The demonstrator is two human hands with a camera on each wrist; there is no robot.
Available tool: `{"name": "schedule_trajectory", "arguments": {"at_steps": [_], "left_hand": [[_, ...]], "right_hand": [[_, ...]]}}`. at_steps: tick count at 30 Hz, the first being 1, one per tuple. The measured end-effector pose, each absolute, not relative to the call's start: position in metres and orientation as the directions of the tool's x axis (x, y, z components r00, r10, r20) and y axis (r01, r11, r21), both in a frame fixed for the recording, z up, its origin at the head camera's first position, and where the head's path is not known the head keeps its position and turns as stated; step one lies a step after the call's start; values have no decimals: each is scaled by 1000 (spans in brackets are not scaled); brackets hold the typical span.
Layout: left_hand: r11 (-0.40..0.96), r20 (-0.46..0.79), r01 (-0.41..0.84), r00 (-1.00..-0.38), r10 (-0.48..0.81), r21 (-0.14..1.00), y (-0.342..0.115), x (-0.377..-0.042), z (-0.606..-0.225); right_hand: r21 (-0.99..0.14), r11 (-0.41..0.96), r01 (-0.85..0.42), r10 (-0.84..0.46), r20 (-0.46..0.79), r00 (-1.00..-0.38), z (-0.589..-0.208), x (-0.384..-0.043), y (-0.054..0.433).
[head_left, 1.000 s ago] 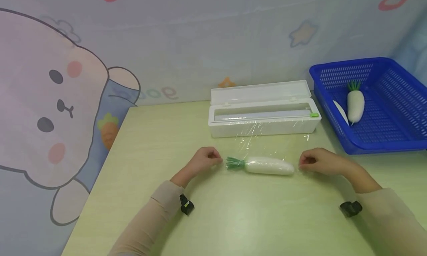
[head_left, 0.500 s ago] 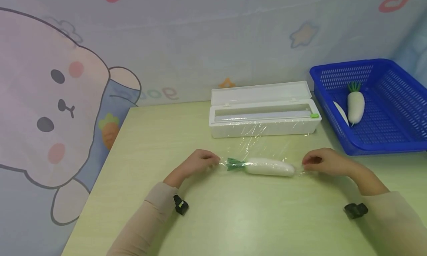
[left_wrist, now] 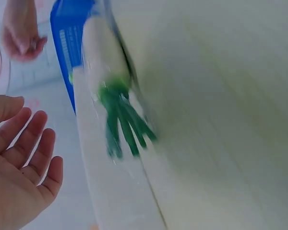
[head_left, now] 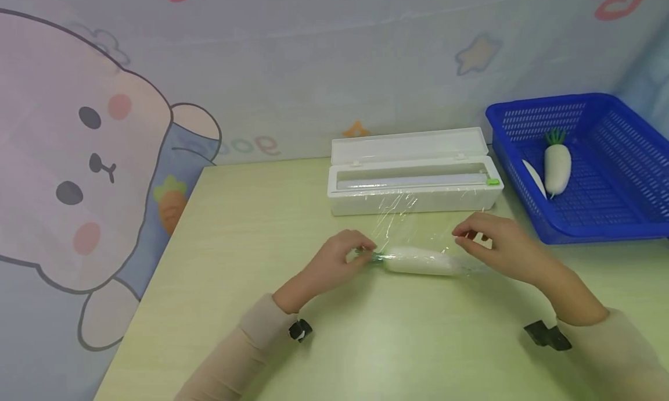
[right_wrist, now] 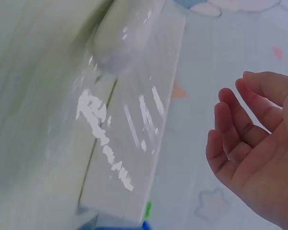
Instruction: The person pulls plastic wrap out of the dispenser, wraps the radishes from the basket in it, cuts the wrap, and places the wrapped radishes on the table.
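Note:
A white radish [head_left: 420,262] with green leaves [left_wrist: 122,122] lies on the table with clear cling film [right_wrist: 93,112] around it. The film stretches back from the radish to a white cling film box [head_left: 366,203] with its lid raised. Beside the leaf end is my left hand [head_left: 334,266], its fingers loosely bent with nothing between them in the left wrist view. My right hand [head_left: 507,250] hovers near the root end, fingers relaxed and apart from the film. Film sticks out past the radish's root tip.
At the right stands a blue basket [head_left: 617,232] holding another white radish [head_left: 557,168] and a white blade-shaped piece [head_left: 534,179]. A green slider [head_left: 492,181] sits at the box's right end. Behind the table hangs a printed cloth [head_left: 292,70].
Both hands have let go of the film ends they pinched beside the radish. The left moved right toward the leaves; the right lifted and shifted inward. The radish stayed nearly in place.

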State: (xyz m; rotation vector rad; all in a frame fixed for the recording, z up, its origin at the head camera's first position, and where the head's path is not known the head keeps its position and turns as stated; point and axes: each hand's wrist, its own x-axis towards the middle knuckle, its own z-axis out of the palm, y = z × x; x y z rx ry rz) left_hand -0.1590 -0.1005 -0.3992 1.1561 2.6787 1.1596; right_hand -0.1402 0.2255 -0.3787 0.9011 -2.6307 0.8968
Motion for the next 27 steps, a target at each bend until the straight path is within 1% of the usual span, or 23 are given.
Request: {"name": "schedule_trajectory", "arguments": {"at_steps": [2,4,5,8,10,14,16,19,24,27], "left_hand": [[455,281,692,-676,681,560,-90,-151,-400],[478,281,745,-636,719,465,-82,-145,-403],[498,268,758,-629,729,422,-78,-143,-405],[570,217,760,-641,736,313,-72,-138,-409],[616,191,742,-666,721,263,-70,-135,-410],[664,182,711,-702,689,231,-69,-134,-412],[678,178,699,-714,677,228,-69,-135,-413],[687,163,683,-728,666,248,-68,-138,-415],[718,141,656,-753,642,234,-67,-145,-419],[729,133,643,-764,631,234,-66,-150,-419]], "right_hand": [[-450,600,-662,-519,412,-749,-377,-136,214],[-447,589,-673,-549,390,-739,-378,-132,204],[-445,590,-673,-565,369,-739,-379,-130,199],[-422,615,-666,-598,301,-743,-387,-124,190],[-401,627,-668,-613,276,-741,-394,-122,187],[-351,623,-699,-631,303,-714,-406,-123,186],[-339,629,-700,-629,307,-714,-410,-124,186],[-342,645,-684,-622,285,-729,-412,-126,187],[-378,668,-641,-599,238,-764,-413,-133,189],[-391,671,-630,-593,227,-773,-414,-139,189]]}}
